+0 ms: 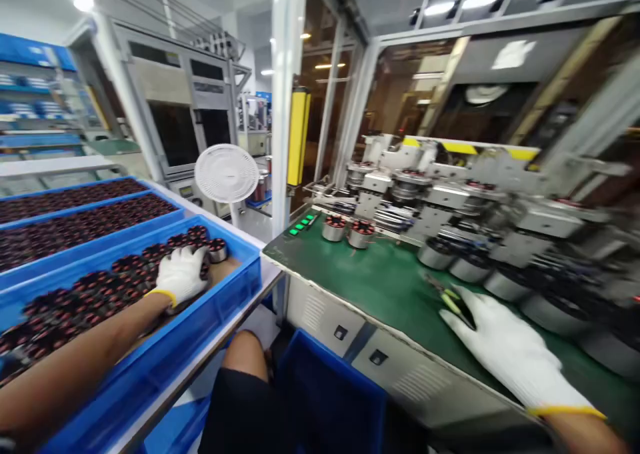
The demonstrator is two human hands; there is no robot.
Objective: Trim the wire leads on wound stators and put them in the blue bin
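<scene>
Left hand [181,274], white-gloved, down in the nearest blue tray [220,307], just left of the green bench [350,274], with fingers curled over one dark wound part [205,269]; can't tell if properly gripped or only touched. Right hand [505,347], gloved too, over the right end of the green bench, grasping one pair of green-handled pliers [451,299]. So left hand way nearer: part right under the fingertips, at the tray's bench-side end. Long axis too covered by the glove to call.

Counts, then. Too many parts in that tray to number. Two more blue trays [173,218], farther left of the green bench. Two loose wound parts [334,227], upright, side by side near the green bench's far edge. Behind the green bench, one blurry machine [367,204] with three yellow labels [459,148]. Left and beyond, one white fan [226,173].
</scene>
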